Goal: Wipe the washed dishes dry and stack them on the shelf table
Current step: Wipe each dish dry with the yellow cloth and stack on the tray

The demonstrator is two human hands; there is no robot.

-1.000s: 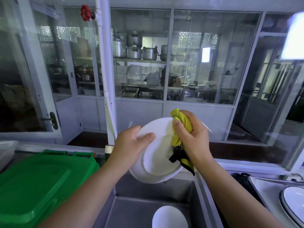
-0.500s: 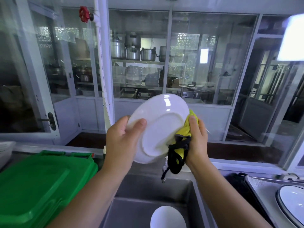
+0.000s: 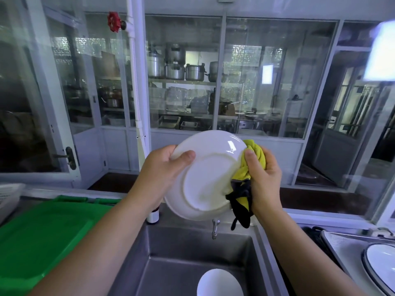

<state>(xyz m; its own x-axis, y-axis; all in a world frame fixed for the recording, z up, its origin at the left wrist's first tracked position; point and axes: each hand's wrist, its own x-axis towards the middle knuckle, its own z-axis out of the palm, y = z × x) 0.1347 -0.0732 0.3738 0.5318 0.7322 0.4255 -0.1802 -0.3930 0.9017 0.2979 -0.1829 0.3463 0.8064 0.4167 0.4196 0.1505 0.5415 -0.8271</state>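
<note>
Drying a white plate [image 3: 210, 178] held tilted above the sink [image 3: 192, 242], underside toward the camera: left grip [image 3: 162, 169] clamped on the left rim with thumb across the back, right grip [image 3: 266, 178] closed round a bunched yellow-and-black cloth [image 3: 242, 170] pressed to the right rim. Best done by turning the plate through the cloth, wiping rim and foot ring alike, holding firmly, the glaze likely slick. Hidden: the plate's front face and the fingers behind it. Cut off by the frame edge: 1 white dish [image 3: 220, 283] in the sink, 1 dark-rimmed dish [image 3: 382, 270] on the desk [image 3: 342, 248] at right; shelf table not identifiable.
</note>
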